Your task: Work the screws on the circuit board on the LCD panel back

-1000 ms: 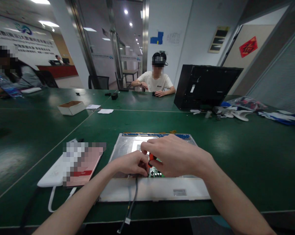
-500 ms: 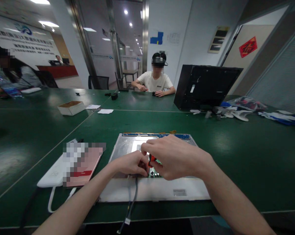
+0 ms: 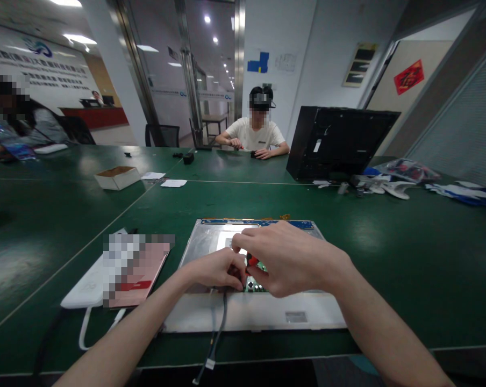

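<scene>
A flat display panel with a metal back lies on the table in front of me. On its middle sits a green circuit board, mostly covered by my hands. My right hand is closed around the red and black handle of a screwdriver above the board; the tip is hidden. Close beside it, my left hand rests low at the board's left edge, fingers pinched together. What those fingers hold, if anything, is hidden. From under the left hand a dark cable runs over the panel's near edge.
Left of the panel lie a white power bank with a white cord and a pink phone-like slab. Farther off are an open box, a black monitor and plastic scraps. A person sits opposite; another is at left.
The red and black screwdriver handle has turned a little in my right hand. My left hand keeps its place. Across the table, the other person's hand has shifted slightly.
</scene>
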A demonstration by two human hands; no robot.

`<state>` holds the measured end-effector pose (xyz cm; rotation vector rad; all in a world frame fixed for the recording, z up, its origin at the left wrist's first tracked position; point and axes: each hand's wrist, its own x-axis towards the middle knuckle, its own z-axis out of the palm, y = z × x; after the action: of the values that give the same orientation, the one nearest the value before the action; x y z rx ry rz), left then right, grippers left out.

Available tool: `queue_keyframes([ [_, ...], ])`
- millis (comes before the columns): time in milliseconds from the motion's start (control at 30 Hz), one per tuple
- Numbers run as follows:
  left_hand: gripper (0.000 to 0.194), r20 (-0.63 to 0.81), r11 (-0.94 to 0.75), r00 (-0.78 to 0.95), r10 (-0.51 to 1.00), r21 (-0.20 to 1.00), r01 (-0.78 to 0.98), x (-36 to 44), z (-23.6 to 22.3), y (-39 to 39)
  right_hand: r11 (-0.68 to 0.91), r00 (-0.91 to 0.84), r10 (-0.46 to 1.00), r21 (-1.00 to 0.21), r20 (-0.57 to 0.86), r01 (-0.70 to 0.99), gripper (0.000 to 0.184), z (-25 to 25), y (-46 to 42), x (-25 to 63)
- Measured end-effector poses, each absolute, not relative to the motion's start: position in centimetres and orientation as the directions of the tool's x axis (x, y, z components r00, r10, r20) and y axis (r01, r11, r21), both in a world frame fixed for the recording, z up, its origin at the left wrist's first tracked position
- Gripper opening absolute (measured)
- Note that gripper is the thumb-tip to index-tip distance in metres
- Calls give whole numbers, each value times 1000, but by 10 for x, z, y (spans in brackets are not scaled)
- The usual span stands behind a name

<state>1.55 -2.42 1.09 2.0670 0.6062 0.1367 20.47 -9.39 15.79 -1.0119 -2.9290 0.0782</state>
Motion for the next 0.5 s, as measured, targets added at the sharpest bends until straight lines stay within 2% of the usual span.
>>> queue_keyframes([
  [67,14,-147,-429,863,484,819,380,15,11,-24,788,-788,615,-60,20,613,21,158,-94,204],
  [233,10,-129,-425,889,440,842,332,16,11,-23,768,-768,640,-46,23,638,12,158,-93,201],
  [367,9,-110,-427,896,431,850,310,17,11,-22,740,-740,673,-24,18,672,14,157,-92,201],
  [500,11,-123,-428,887,445,841,331,16,10,-23,771,-772,635,-58,9,634,16,157,-93,204],
])
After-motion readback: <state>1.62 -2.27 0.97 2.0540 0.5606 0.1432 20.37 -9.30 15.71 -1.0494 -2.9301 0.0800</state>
